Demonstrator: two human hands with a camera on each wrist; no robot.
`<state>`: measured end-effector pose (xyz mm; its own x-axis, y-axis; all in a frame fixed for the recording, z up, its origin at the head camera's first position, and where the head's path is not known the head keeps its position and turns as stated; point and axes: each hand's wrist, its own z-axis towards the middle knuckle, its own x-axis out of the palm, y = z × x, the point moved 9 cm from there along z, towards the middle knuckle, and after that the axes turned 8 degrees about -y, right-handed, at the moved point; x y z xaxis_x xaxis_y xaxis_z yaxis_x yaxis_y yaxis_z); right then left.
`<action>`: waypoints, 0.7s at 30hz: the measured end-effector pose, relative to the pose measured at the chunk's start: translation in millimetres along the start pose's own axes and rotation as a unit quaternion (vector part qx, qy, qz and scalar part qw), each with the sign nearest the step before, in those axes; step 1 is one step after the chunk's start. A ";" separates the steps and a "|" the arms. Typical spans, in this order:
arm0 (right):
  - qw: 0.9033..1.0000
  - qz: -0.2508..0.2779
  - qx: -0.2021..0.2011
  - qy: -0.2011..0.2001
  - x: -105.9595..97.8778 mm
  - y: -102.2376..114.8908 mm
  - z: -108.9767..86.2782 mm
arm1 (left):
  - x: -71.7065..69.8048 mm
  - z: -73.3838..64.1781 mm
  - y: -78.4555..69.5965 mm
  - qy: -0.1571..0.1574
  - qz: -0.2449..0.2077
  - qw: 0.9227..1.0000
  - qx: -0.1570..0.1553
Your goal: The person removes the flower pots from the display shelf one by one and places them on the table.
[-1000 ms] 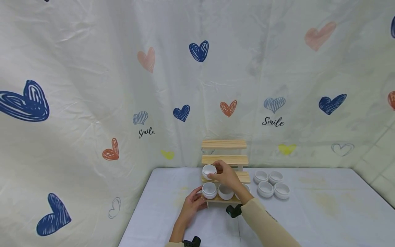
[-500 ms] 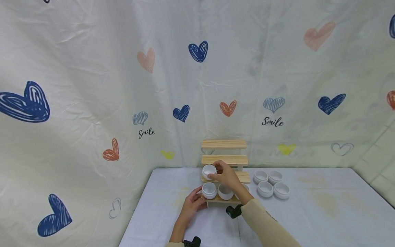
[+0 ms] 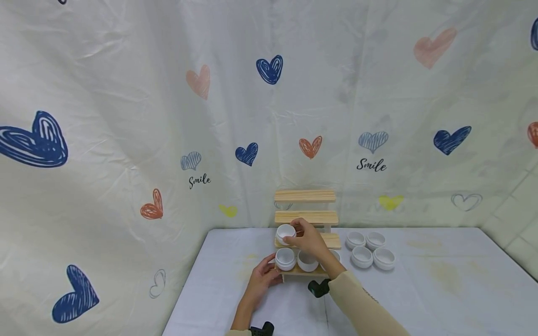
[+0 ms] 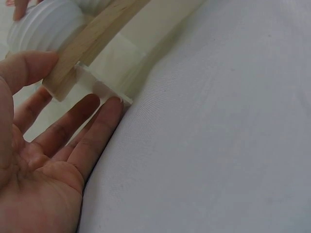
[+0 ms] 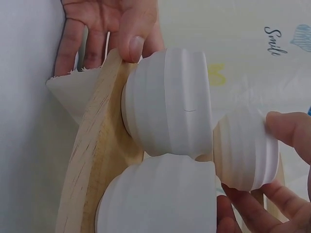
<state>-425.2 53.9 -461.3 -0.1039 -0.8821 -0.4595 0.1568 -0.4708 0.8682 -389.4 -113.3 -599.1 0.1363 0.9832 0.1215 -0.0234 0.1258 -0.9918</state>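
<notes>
Between thumb and fingers of my right hand is a small white ribbed bowl, at the left end of the second step of a tiered wooden stand. Its base is at or just above the step; I cannot tell which. My left hand holds the left end of the stand's lowest step, with the thumb on the wooden board and the fingers against the white side support. Along that step stand a left bowl, a middle bowl and a right bowl, partly hidden by my right wrist.
Right of the stand, several more white bowls are grouped on the white-covered table. Behind the stand hangs a pale cloth printed with hearts and "Smile". The stand's top board stands near this cloth.
The bowl in my right hand has shifted very slightly to the right. My left hand stays at the stand's end, and the other bowls keep their places.
</notes>
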 end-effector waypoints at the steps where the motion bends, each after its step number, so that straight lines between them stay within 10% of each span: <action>1: 1.000 0.000 0.000 0.000 -0.1 0.1 -0.1 | -0.1 0.1 0.1 0.000 -0.001 1.000 0.000; 21: 1.000 -0.006 0.013 0.001 1.2 -4.7 0.7 | -0.3 -0.4 0.1 0.000 -0.001 1.000 0.006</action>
<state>-426.7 55.1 -465.8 -0.1029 -0.8762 -0.4708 0.1301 -0.4811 0.8669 -389.1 -113.6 -599.3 0.1362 0.9830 0.1231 -0.0344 0.1289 -0.9911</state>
